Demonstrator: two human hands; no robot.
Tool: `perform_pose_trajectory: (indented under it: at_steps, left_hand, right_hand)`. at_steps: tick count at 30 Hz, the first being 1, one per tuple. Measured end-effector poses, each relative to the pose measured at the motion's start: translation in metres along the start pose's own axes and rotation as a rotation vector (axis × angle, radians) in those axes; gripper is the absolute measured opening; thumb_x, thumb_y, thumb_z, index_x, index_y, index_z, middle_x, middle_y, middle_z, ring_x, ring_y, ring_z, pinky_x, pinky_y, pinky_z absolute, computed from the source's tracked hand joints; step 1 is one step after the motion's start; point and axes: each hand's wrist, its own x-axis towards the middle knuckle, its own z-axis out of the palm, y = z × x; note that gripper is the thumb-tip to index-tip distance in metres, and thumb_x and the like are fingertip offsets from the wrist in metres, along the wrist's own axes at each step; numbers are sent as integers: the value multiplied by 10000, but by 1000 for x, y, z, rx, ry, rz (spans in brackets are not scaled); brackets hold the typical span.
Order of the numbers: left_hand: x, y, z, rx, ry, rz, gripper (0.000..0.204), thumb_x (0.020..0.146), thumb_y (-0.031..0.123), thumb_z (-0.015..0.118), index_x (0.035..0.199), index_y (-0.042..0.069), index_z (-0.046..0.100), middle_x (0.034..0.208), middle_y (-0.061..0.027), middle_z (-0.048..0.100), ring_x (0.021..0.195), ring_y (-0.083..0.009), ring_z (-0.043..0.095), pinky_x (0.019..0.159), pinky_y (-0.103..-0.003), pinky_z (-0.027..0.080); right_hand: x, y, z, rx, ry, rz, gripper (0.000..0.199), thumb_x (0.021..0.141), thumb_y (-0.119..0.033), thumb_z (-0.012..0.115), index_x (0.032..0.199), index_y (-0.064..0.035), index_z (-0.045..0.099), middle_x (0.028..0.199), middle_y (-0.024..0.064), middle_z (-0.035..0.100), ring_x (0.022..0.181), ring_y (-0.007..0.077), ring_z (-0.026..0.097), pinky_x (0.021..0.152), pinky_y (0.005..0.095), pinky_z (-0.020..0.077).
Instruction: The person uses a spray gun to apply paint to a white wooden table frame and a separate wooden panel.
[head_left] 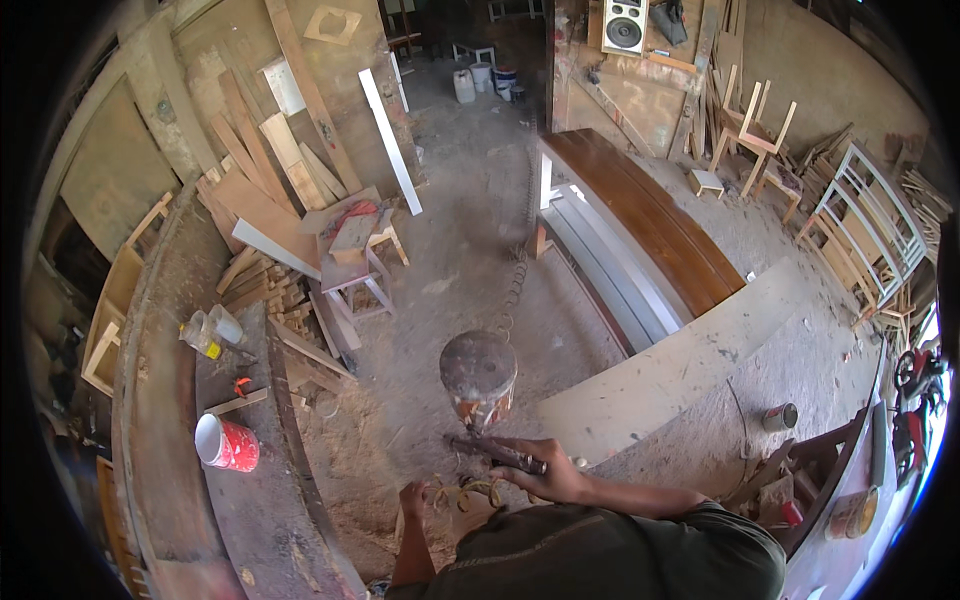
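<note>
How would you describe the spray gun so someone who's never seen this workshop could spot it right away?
Start at the long brown varnished panel lying across the middle of the dusty floor, then come down toward the person. The spray gun is gripped by the right hand. Its round, stained metal cup on top sets it apart from the red-and-white cup on the left bench.

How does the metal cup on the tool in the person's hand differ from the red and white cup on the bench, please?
The metal cup stands upright on the spray tool gripped in the right hand; the red and white cup lies on its side on the bench, untouched. The metal cup is dull grey and stained with rusty paint; the other is bright red with a white mouth. Both are round containers.
</note>
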Motion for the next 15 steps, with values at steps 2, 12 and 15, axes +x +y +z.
perform_pose_trajectory:
  at_steps: [2,12,15]
  left_hand:
    - [27,25,-19,108,-56,39,255,957,270,695,863,34,722,692,7,611,546,-82,474,498,-281,377]
    - [210,177,-34,11,-279,245,230,995,261,661,911,50,701,678,28,524,574,-75,453,522,-258,360]
    - [249,243,25,86,-347,321,236,1004,268,649,949,44,701,688,24,521,590,-77,465,529,-260,362]
  right_hand:
    - [34,-3,25,4,74,0,500,945,-196,779,1377,7,629,1100,200,769,968,199,760,828,351,582]
    - [167,17,64,-69,266,60,507,930,-185,776,1385,-22,624,1101,213,756,958,335,764,808,395,588]
    - [214,33,53,-125,350,32,502,931,-204,777,1381,-33,633,1069,203,762,887,320,763,784,396,584]
